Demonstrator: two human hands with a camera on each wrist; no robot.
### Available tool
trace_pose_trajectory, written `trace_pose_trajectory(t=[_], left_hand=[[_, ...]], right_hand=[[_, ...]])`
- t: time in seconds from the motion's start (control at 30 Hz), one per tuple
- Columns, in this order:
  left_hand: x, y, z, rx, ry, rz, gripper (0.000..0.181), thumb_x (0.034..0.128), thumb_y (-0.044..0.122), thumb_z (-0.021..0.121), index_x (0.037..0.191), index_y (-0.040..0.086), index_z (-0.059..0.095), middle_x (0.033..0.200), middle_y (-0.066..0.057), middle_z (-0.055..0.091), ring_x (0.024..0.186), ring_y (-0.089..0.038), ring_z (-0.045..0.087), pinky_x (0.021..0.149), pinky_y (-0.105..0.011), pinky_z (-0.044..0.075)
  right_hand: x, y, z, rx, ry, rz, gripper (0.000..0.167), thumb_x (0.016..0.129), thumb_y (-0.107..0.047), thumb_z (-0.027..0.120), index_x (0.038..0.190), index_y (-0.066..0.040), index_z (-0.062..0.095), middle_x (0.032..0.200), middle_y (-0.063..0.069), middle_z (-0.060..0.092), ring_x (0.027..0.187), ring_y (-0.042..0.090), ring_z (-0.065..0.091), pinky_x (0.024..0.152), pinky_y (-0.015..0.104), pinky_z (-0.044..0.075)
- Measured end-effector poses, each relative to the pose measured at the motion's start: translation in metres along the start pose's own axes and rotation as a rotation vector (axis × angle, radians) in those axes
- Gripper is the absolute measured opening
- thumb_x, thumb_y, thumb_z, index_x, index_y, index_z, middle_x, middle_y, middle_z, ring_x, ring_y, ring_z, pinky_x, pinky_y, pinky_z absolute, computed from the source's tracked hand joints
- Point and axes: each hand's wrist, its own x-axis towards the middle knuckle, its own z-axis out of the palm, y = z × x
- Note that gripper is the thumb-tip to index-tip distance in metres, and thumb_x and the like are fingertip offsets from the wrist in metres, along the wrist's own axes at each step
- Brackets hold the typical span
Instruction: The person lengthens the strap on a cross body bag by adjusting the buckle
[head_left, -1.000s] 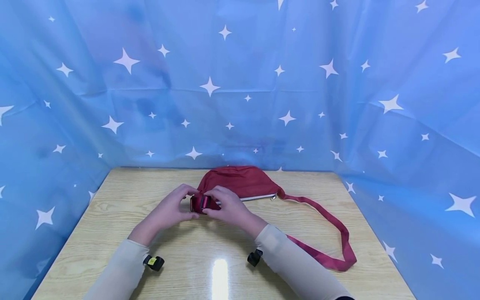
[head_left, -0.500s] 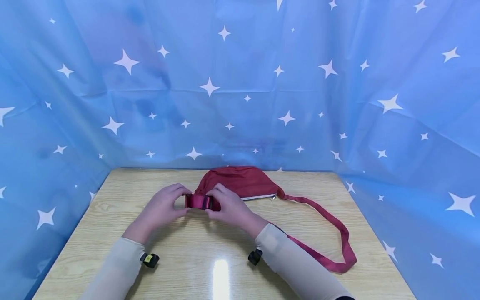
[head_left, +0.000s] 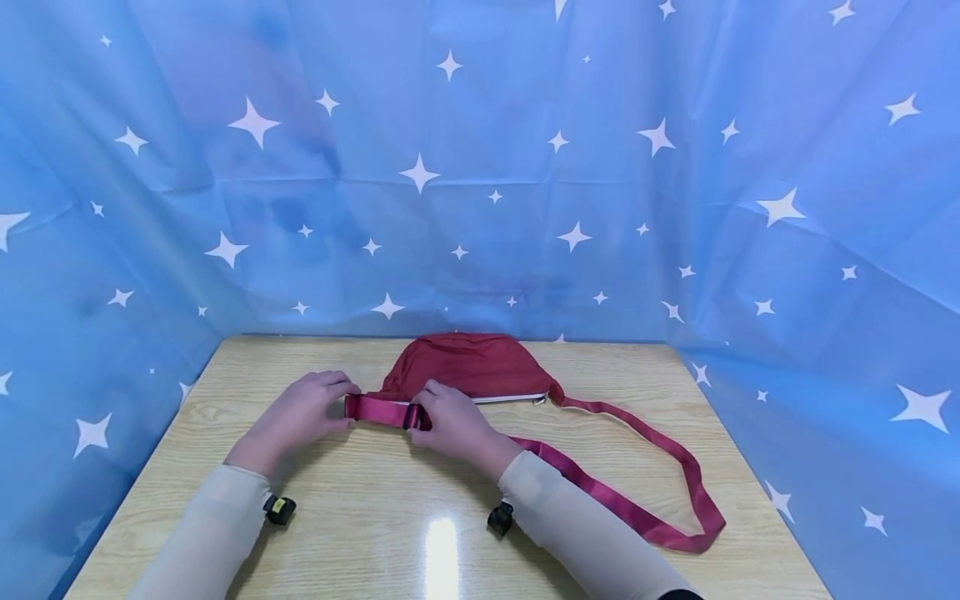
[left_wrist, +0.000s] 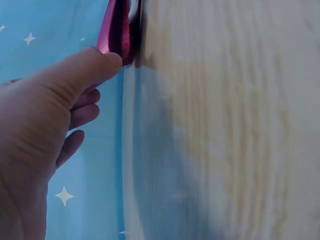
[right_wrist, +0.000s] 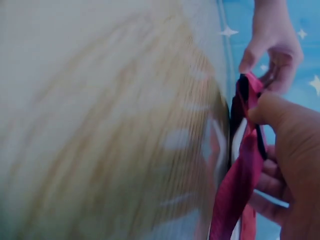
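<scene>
A dark red waist bag (head_left: 472, 365) lies at the back of the table, its zip edge towards me. My left hand (head_left: 306, 410) pinches the looped end of the bag's magenta strap (head_left: 382, 412), left of the bag. In the left wrist view the thumb presses on that strap loop (left_wrist: 114, 35). My right hand (head_left: 456, 423) holds the strap at a black slider buckle (head_left: 412, 416), just in front of the bag. Between both hands the strap runs nearly straight. The right wrist view shows the strap (right_wrist: 235, 190) trailing from my right hand, with the buckle mostly hidden by fingers.
The long loose part of the strap (head_left: 697, 492) curves over the right side of the wooden table (head_left: 360, 533) and joins the bag's right corner. A blue curtain with white stars (head_left: 480, 167) stands behind and beside the table.
My left hand has moved left, away from the right hand, and the strap length between them has grown. The right hand has shifted slightly; the loose strap has slid a little to the right.
</scene>
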Motion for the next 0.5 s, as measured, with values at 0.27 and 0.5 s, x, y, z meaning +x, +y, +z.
trace_pose_trajectory(t=[0.27, 0.5], left_hand=[[-0.0011, -0.0032, 0.0073, 0.006, -0.051, -0.026, 0.045, 0.0821, 0.024, 0.098, 0.119, 0.013, 0.076, 0.116, -0.002, 0.075, 0.110, -0.028, 0.071, 0.103, -0.053, 0.055], [-0.0027, -0.0030, 0.0104, -0.043, -0.041, -0.047, 0.045, 0.0807, 0.020, 0.097, 0.118, 0.015, 0.073, 0.114, 0.000, 0.074, 0.108, -0.026, 0.070, 0.101, -0.054, 0.056]], right_hand=[[0.0002, -0.0056, 0.0080, 0.012, -0.076, 0.061, 0.042, 0.096, -0.042, 0.084, 0.122, -0.013, 0.072, 0.109, -0.004, 0.064, 0.095, 0.011, 0.056, 0.082, 0.028, 0.052], [-0.0029, -0.0051, 0.0034, 0.069, -0.071, 0.067, 0.044, 0.097, -0.043, 0.085, 0.125, -0.011, 0.073, 0.111, -0.002, 0.067, 0.100, 0.012, 0.058, 0.088, 0.029, 0.054]])
